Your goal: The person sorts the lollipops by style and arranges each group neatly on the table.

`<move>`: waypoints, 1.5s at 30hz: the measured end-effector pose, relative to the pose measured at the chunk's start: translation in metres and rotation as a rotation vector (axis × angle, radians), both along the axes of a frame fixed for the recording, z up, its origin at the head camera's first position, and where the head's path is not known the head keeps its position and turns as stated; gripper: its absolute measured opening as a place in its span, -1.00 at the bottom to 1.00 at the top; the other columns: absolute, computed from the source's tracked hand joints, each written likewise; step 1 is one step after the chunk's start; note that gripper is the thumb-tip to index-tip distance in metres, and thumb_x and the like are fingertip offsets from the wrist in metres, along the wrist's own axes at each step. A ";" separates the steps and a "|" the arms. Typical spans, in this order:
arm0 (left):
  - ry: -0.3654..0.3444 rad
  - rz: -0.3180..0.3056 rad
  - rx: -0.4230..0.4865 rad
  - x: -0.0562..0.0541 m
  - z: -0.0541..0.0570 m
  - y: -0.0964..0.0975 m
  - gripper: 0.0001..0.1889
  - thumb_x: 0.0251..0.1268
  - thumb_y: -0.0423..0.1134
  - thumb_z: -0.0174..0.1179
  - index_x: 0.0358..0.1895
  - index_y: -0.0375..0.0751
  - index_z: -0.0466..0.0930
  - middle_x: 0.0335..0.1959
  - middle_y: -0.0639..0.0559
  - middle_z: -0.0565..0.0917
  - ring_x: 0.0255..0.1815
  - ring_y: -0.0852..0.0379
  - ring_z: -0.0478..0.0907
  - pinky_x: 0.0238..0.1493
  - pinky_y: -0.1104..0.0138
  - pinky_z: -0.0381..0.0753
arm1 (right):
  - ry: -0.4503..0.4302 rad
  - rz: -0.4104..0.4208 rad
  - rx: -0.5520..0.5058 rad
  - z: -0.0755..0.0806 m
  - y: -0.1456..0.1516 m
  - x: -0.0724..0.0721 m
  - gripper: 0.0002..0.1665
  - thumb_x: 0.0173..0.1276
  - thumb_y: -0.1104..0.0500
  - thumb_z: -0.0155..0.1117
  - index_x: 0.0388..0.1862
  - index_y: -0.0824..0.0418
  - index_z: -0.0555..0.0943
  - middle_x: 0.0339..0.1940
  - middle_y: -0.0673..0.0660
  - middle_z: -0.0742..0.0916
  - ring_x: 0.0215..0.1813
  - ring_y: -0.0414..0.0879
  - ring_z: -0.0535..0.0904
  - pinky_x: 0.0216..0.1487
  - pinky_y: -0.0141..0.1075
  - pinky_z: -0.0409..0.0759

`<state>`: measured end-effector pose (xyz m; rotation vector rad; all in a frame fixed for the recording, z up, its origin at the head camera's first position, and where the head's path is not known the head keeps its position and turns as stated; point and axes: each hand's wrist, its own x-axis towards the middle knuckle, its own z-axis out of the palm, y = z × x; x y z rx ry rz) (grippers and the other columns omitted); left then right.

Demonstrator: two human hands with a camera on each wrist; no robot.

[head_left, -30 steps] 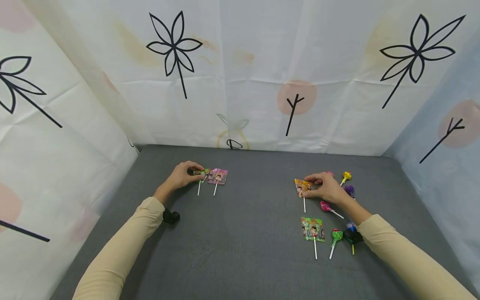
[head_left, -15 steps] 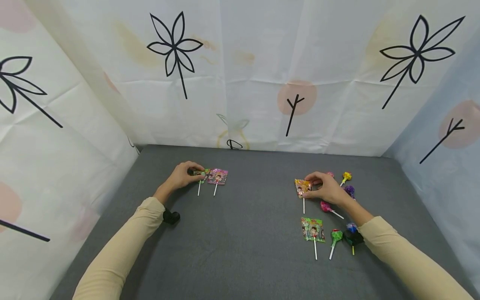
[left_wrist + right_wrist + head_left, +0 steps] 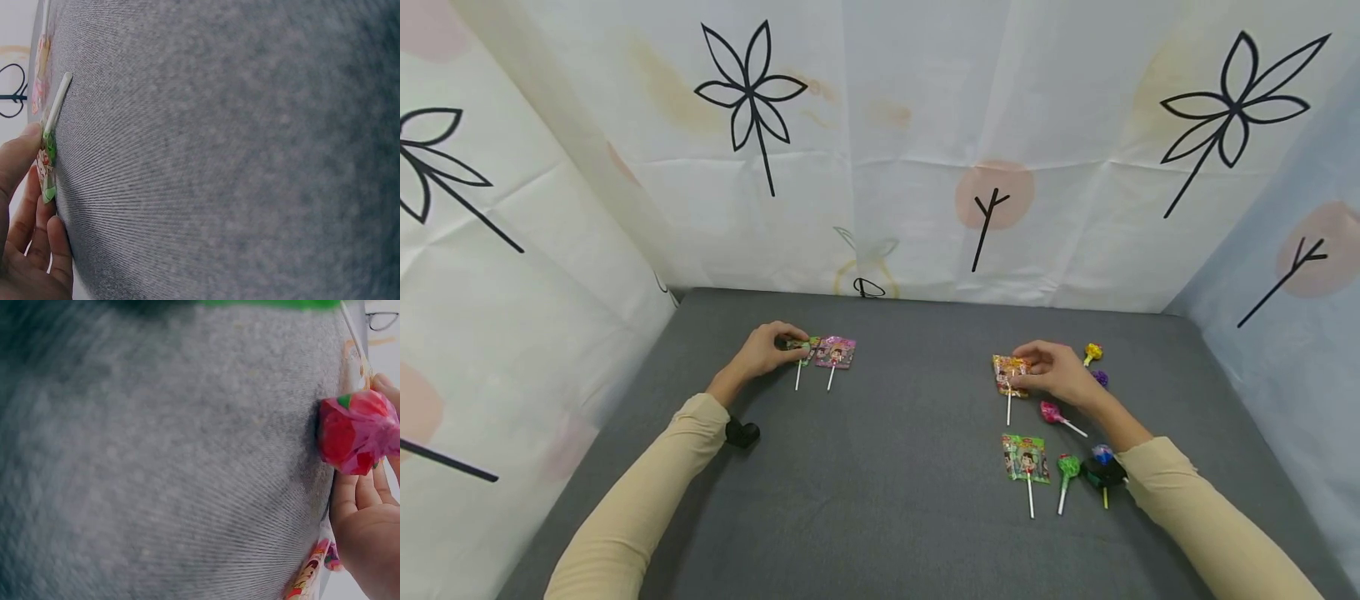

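Observation:
At the back left, my left hand pinches a flat lollipop in a green wrapper, its white stick pointing toward me. Thumb and fingertips meet its edges in the left wrist view. A pink-wrapped flat lollipop lies right beside it. On the right, my right hand holds an orange-wrapped flat lollipop by its right side, thumb in front. A round red-and-pink lollipop lies just nearer than this hand and partly covers its fingers in the right wrist view.
Toward me lie a green-wrapped flat lollipop, a round green one and a blue one partly behind the black wrist camera. Yellow and purple round lollipops lie beyond the right hand. Printed cloth walls surround the grey table.
My right hand has shifted slightly right and away, turning the orange lollipop a little. The round green lollipop has moved slightly. A pink lollipop behind the hand is now hidden. My left hand stays still.

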<state>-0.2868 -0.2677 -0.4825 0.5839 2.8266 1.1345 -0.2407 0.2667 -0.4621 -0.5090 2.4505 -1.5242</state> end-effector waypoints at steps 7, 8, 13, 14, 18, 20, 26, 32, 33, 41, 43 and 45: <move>0.011 -0.008 0.000 -0.001 -0.001 -0.001 -0.73 0.34 -0.28 0.41 0.04 -0.30 0.73 0.01 -0.20 0.64 0.03 -0.20 0.56 0.04 -0.11 0.50 | -0.086 -0.050 -0.092 -0.001 0.006 0.000 -0.47 0.39 0.31 0.42 0.25 0.48 0.50 0.02 0.43 0.68 -0.14 0.01 0.69 -0.16 -0.17 0.67; 0.014 -0.009 0.001 -0.001 -0.001 -0.001 -0.73 0.34 -0.28 0.41 0.04 -0.30 0.73 0.01 -0.20 0.64 0.03 -0.20 0.56 0.04 -0.11 0.50 | -0.100 -0.056 -0.108 -0.001 0.006 -0.001 -0.47 0.40 0.30 0.41 0.27 0.47 0.49 0.00 0.41 0.70 -0.16 0.00 0.69 -0.17 -0.16 0.67; 0.019 -0.012 0.007 0.000 0.001 0.000 -0.73 0.33 -0.29 0.41 0.04 -0.30 0.73 0.01 -0.20 0.64 0.03 -0.19 0.56 0.04 -0.11 0.50 | -0.143 -0.060 -0.214 0.003 0.009 -0.004 -0.42 0.45 0.33 0.34 0.36 0.51 0.39 -0.10 0.29 0.76 -0.14 -0.01 0.71 -0.18 -0.13 0.69; 0.020 -0.013 0.007 0.000 0.001 0.000 -0.73 0.33 -0.30 0.41 0.04 -0.30 0.73 0.01 -0.20 0.64 0.03 -0.19 0.56 0.04 -0.10 0.50 | -0.145 -0.059 -0.228 0.004 0.009 -0.004 -0.41 0.46 0.34 0.33 0.38 0.51 0.37 -0.12 0.25 0.76 -0.12 -0.02 0.72 -0.17 -0.13 0.69; 0.023 -0.012 0.002 0.000 0.000 0.000 -0.73 0.34 -0.30 0.40 0.04 -0.31 0.73 0.01 -0.20 0.64 0.02 -0.19 0.56 0.03 -0.10 0.50 | -0.126 -0.054 -0.258 0.011 0.007 -0.008 -0.40 0.48 0.36 0.29 0.40 0.51 0.35 -0.21 0.20 0.76 -0.06 -0.01 0.71 -0.14 -0.09 0.70; 0.022 -0.008 0.003 0.000 -0.001 0.000 -0.74 0.33 -0.31 0.40 0.04 -0.31 0.73 0.01 -0.20 0.64 0.02 -0.19 0.56 0.04 -0.10 0.50 | -0.114 -0.058 -0.260 0.016 0.004 -0.009 -0.41 0.48 0.34 0.30 0.40 0.48 0.36 -0.21 0.21 0.74 -0.05 -0.02 0.71 -0.11 -0.08 0.69; 0.018 -0.003 0.011 0.002 -0.001 0.000 -0.74 0.33 -0.31 0.40 0.03 -0.31 0.73 0.01 -0.21 0.64 0.01 -0.19 0.56 0.03 -0.10 0.51 | -0.106 -0.112 -0.264 0.027 -0.008 -0.012 -0.47 0.47 0.25 0.35 0.36 0.28 0.48 -0.10 0.26 0.69 -0.07 -0.02 0.68 -0.05 -0.06 0.67; 0.017 -0.001 0.008 0.002 -0.002 0.000 -0.74 0.33 -0.31 0.40 0.04 -0.31 0.73 0.01 -0.21 0.63 0.00 -0.18 0.56 0.01 -0.09 0.51 | -0.078 -0.132 -0.242 0.036 -0.019 -0.013 -0.46 0.47 0.18 0.37 0.37 0.24 0.51 -0.12 0.25 0.67 -0.10 -0.04 0.67 -0.05 -0.13 0.67; 0.017 -0.001 0.007 0.002 -0.002 -0.001 -0.73 0.34 -0.30 0.40 0.04 -0.31 0.73 0.01 -0.20 0.63 0.00 -0.18 0.56 0.01 -0.09 0.51 | -0.072 -0.132 -0.240 0.037 -0.020 -0.013 -0.45 0.47 0.18 0.37 0.37 0.28 0.49 -0.11 0.26 0.66 -0.10 -0.04 0.67 -0.05 -0.15 0.67; 0.013 -0.004 0.013 0.001 0.000 -0.001 -0.73 0.33 -0.31 0.40 0.04 -0.31 0.73 0.02 -0.21 0.64 0.00 -0.18 0.56 0.02 -0.09 0.51 | -0.095 -0.113 -0.248 0.046 -0.032 -0.018 -0.40 0.46 0.19 0.38 0.37 0.40 0.46 0.19 0.29 0.57 -0.03 -0.07 0.64 0.01 -0.17 0.65; 0.013 -0.006 0.016 0.001 0.000 -0.001 -0.73 0.34 -0.31 0.40 0.04 -0.31 0.72 0.02 -0.21 0.64 0.00 -0.18 0.56 0.02 -0.09 0.51 | -0.097 -0.102 -0.258 0.047 -0.036 -0.020 -0.42 0.45 0.21 0.39 0.35 0.41 0.47 0.18 0.29 0.58 -0.05 -0.07 0.65 0.01 -0.17 0.65; 0.013 -0.006 0.019 0.001 0.000 -0.001 -0.73 0.34 -0.31 0.40 0.04 -0.31 0.72 0.02 -0.21 0.64 0.01 -0.18 0.56 0.02 -0.09 0.51 | -0.094 -0.092 -0.262 0.048 -0.040 -0.022 -0.42 0.45 0.22 0.39 0.35 0.42 0.48 0.18 0.31 0.58 -0.05 -0.08 0.66 0.00 -0.18 0.65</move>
